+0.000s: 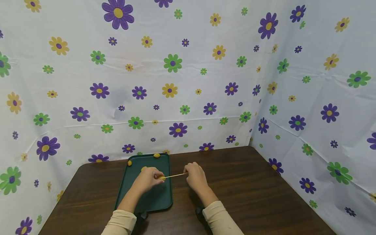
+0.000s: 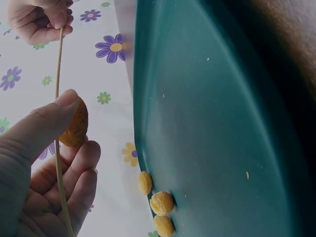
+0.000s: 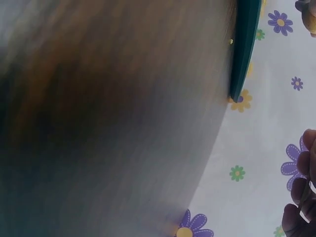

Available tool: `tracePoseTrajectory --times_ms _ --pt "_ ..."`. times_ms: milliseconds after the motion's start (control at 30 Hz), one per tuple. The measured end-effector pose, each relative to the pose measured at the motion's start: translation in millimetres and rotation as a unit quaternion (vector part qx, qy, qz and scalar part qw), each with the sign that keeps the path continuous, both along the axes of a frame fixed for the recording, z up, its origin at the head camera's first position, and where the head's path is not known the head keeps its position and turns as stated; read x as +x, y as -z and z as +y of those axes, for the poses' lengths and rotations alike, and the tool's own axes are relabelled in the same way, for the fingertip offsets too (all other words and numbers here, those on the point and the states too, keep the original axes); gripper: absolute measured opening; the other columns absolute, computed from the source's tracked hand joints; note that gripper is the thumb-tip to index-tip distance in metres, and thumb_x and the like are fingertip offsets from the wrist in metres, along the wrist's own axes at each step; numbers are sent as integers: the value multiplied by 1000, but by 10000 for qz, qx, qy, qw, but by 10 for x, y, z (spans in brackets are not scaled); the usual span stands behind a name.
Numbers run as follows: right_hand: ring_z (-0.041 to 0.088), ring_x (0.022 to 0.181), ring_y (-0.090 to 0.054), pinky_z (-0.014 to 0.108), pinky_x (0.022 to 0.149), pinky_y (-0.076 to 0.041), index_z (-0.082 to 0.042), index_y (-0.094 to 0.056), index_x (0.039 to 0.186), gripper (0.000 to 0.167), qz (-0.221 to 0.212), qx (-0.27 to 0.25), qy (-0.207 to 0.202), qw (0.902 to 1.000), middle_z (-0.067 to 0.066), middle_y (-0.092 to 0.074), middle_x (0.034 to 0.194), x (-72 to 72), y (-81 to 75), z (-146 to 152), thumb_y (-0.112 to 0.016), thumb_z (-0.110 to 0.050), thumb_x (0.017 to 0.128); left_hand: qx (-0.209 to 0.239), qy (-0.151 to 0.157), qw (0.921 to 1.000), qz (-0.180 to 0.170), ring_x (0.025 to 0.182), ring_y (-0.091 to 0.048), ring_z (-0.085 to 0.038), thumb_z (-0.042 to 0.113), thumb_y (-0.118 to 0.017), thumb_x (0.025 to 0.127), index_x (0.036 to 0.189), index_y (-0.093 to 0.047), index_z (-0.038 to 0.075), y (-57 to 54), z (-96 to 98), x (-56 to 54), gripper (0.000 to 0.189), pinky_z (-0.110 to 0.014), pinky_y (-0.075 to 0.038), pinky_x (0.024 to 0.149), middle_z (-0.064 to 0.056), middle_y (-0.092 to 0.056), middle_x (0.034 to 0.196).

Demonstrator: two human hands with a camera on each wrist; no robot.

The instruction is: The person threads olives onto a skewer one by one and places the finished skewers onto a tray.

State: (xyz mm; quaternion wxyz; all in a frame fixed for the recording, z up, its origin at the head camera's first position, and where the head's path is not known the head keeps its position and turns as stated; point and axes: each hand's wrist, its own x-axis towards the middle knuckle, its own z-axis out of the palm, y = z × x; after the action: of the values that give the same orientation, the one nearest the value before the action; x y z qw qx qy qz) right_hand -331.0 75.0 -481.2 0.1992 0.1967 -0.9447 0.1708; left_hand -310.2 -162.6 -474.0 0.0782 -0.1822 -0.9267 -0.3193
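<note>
My left hand (image 1: 148,179) is over the green tray and pinches a small yellow-brown, wrinkled, potato-like lump (image 2: 76,126) between thumb and fingers. A thin wooden skewer (image 2: 59,64) runs past this thumb, overlaps the lump's edge and crosses toward the palm; I cannot tell whether it pierces the lump. To the right of the tray, my right hand (image 1: 195,174) pinches the other end of the skewer between thumb and fingertips, over the dark table. In the right wrist view only part of the right hand (image 3: 302,190) shows, at the right edge.
The dark green rimmed tray (image 1: 155,202) lies left of centre on the brown wooden table (image 1: 241,182). Several similar yellow lumps (image 2: 162,203) sit at its far end. A flower-patterned white sheet (image 1: 191,75) hangs behind the table and at its sides.
</note>
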Motion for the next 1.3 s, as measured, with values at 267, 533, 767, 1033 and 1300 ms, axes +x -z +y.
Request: tracePoseTrajectory --times_ms 267,533,767,1033,1300 --pt "13 75 -52 31 70 -50 -12 -73 79 23 179 58 -85 9998 -6 -63 79 3 -4 -27 -78 10 76 -37 44 9999 99 75 -62 -9 10 -84 82 91 -81 13 -14 5 14 10 -26 -55 64 6 -69 85" --pt "13 74 -50 30 68 -49 -11 -73 80 23 174 -4 -107 9998 -5 -62 79 21 -5 -58 -77 11 75 -74 79 9999 115 75 -62 -8 11 -84 83 91 -81 13 -19 13 25 9 -25 -55 64 6 -69 86" --pt "13 74 -50 30 68 -49 -12 -73 80 25 157 -12 -90 9998 -5 -62 79 30 28 -84 -76 12 74 -94 62 9999 98 75 -62 -8 12 -84 83 91 -81 13 -8 21 39 9 -25 -55 65 7 -69 85" --pt "12 73 -50 30 68 -49 -12 -73 80 24 85 12 -98 9999 -5 -62 78 59 19 -109 -76 11 75 -79 68 9999 102 75 -61 -8 11 -84 83 90 -81 12 -17 42 65 9 -25 -55 65 7 -68 84" --pt "13 74 -49 31 68 -50 -11 -74 82 23 -69 -7 -106 9999 -5 -62 79 78 28 -119 -76 10 75 -67 116 9998 137 74 -61 -7 12 -84 83 91 -81 13 -9 41 72 9 -24 -54 63 7 -69 85"
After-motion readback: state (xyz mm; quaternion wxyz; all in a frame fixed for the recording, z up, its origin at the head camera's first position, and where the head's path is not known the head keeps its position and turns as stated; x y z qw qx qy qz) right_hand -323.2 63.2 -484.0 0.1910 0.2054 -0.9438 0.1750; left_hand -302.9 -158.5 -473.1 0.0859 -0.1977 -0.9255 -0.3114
